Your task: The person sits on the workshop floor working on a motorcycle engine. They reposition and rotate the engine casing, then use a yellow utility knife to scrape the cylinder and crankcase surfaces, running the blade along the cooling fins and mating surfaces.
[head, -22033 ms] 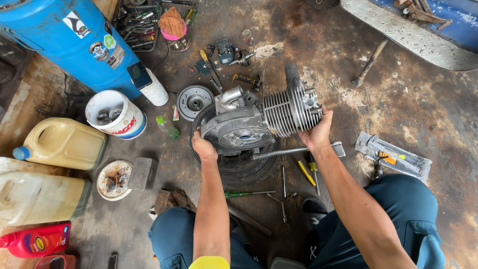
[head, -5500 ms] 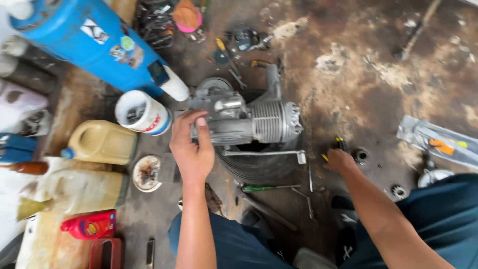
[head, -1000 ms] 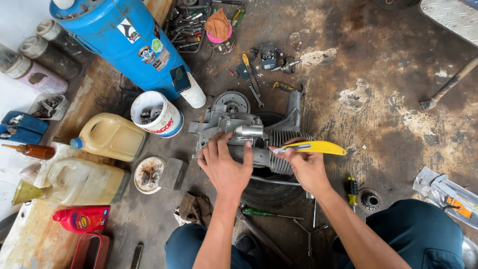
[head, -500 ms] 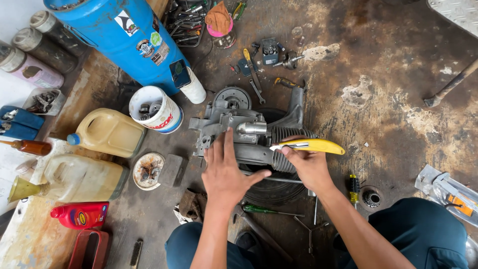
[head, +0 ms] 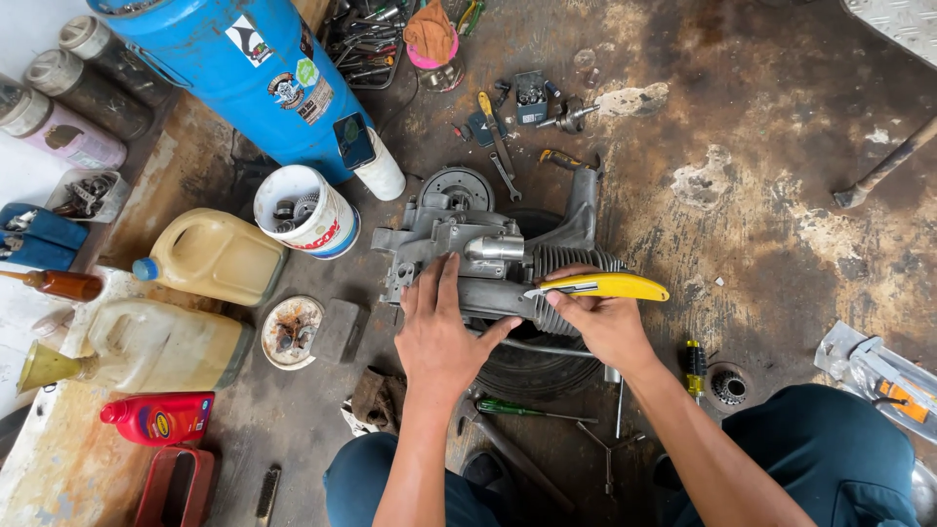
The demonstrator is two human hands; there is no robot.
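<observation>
Head view: engine [head: 478,259] (heavy, rigid, likely oily) is pinned flat under the open left hand [head: 441,337]; right hand [head: 605,322] is clamped on a yellow knife [head: 610,286], best held by its handle.

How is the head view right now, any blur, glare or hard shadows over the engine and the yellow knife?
Head view: sharp, even soft daylight; left hand, engine and yellow utility knife in the right hand are crisp; no glare, only faint shadows; wide-angle bending shows on the blue drum.
</observation>
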